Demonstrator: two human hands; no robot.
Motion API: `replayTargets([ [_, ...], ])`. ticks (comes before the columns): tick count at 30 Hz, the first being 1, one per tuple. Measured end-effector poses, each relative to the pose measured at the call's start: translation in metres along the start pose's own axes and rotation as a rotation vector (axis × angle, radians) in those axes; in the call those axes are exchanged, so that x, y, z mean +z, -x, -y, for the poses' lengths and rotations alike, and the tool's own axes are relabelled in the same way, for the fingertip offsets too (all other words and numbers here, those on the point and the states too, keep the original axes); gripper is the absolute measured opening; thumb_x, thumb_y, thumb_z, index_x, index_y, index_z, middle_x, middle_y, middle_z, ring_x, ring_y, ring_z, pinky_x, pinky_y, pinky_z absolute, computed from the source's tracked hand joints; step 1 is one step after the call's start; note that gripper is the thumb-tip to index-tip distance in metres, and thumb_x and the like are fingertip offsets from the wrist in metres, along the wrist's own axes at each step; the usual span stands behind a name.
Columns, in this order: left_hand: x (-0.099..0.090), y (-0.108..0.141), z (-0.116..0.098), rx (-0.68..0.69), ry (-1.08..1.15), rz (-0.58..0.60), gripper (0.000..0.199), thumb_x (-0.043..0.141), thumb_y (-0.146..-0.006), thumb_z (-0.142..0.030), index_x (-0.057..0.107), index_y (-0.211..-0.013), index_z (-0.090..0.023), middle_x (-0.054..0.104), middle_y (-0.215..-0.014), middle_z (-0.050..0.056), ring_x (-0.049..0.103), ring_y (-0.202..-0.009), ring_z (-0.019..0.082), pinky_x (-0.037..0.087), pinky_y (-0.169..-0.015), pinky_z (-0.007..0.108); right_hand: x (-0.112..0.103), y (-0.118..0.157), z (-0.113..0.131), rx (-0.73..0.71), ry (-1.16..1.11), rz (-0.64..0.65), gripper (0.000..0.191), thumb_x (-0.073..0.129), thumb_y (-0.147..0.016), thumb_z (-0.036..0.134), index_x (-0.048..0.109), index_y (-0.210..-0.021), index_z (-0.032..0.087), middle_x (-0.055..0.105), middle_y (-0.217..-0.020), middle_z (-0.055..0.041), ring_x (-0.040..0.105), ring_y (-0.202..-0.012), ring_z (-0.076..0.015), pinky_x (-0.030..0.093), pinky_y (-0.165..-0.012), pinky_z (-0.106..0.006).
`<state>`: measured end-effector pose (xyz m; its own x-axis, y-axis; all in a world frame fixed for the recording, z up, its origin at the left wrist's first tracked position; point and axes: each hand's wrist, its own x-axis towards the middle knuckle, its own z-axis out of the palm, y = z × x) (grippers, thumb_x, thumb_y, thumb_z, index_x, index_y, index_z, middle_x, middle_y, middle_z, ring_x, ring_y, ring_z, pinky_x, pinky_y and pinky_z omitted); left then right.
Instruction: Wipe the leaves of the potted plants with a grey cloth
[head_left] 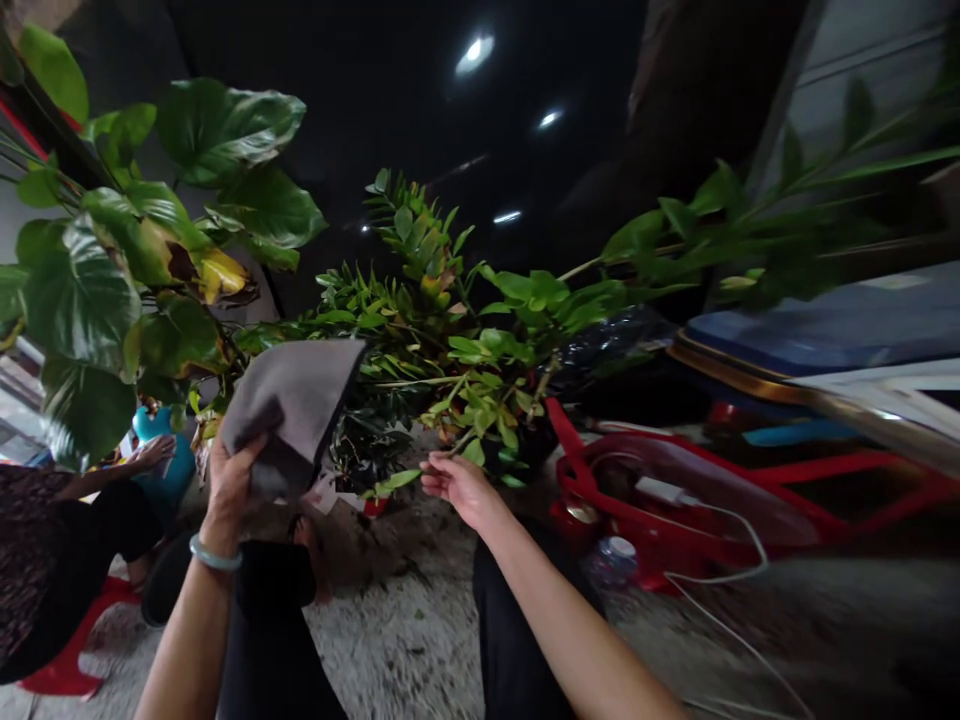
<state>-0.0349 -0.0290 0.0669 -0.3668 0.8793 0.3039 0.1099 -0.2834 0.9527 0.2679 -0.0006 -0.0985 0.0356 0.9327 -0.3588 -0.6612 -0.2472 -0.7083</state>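
A grey cloth [300, 400] hangs from my left hand [231, 478], whose fingers are closed on its lower left side; a pale bracelet circles that wrist. My right hand [459, 488] is closed in a pinch on a thin leafy stem [466, 438] at the lower front of a green potted plant [487, 345]. One light green leaf [397, 482] points left from beside the right fingertips. The cloth's underside and the left fingertips are partly hidden in its folds.
Large-leaved foliage [82, 290] rises at the left. A person in dark clothes [37, 560] sits on a red stool [79, 645] at the far left. To the right are a red plastic chair [705, 490] with a white cable [750, 640], a clear jar [616, 560] and a blue-topped surface [825, 325].
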Motion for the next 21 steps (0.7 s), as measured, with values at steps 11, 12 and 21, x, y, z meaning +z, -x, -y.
replayTargets([
  [11,-0.024,0.034,0.013,-0.060,-0.042,0.100,0.063,0.090,-0.057,-0.032,0.072,-0.116,-0.018,0.078,-0.102,0.005,0.071,-0.097,0.027,0.054,-0.091,0.036,-0.004,0.003,0.004,-0.004,0.020,0.024,0.018,0.074,-0.073,0.009,0.064,-0.083,0.020,0.077,-0.068,-0.0015,0.069,-0.049,-0.0152,0.060,-0.050,-0.026],
  [12,-0.023,0.028,0.003,-0.016,-0.024,0.048,0.063,0.089,-0.059,-0.032,0.071,-0.118,-0.019,0.077,-0.105,0.004,0.070,-0.098,0.025,0.053,-0.092,0.034,-0.003,0.003,0.004,-0.007,0.012,0.031,0.017,0.075,-0.073,0.009,0.064,-0.082,0.020,0.077,-0.068,-0.0016,0.070,-0.049,-0.0151,0.060,-0.051,-0.026],
  [21,0.004,0.030,0.061,0.075,-0.389,0.358,0.035,0.076,-0.060,-0.017,0.075,-0.095,-0.022,0.075,-0.085,0.003,0.066,-0.085,0.028,0.051,-0.086,0.041,0.005,0.004,-0.004,-0.009,0.000,-0.037,0.015,0.069,-0.075,0.006,0.065,-0.082,0.019,0.076,-0.066,-0.0014,0.069,-0.049,-0.0144,0.060,-0.051,-0.025],
])
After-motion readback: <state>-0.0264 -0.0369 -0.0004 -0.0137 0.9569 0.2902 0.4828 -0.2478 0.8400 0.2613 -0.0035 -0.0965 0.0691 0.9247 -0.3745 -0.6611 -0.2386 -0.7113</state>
